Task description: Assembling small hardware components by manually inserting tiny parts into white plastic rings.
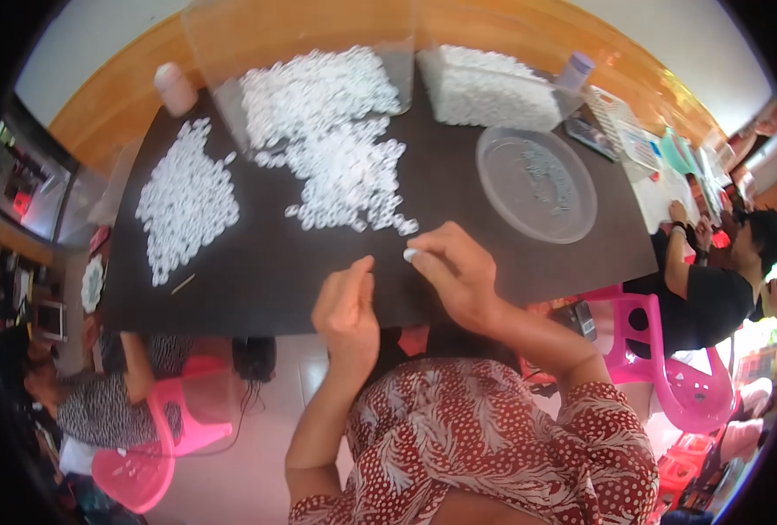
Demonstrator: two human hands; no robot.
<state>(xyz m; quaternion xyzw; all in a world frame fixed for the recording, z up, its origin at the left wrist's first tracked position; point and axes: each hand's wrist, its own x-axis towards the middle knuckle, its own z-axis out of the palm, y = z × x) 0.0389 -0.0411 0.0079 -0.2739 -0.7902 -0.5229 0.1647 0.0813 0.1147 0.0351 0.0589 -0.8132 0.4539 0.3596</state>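
Note:
My right hand (461,273) pinches a small white round piece (409,255) between thumb and fingertips, just over the table's near edge. Close to its left, my left hand (346,302) is closed with its fingertips together; what they hold, if anything, is too small to make out. Ahead of both hands lies a loose pile of small white ring-like pieces (345,179), spilling out of a clear plastic bin (403,74) tipped toward me. A second pile of the white pieces (187,206) spreads over the table's left side.
Another clear bin (493,92) full of white pieces stands at the back right of the dark table (257,289). Before it lies a round clear lid (493,188) holding small greenish bits. A thin stick (183,283), a phone (591,138) and two bottles are also there. Co-workers sit on both sides.

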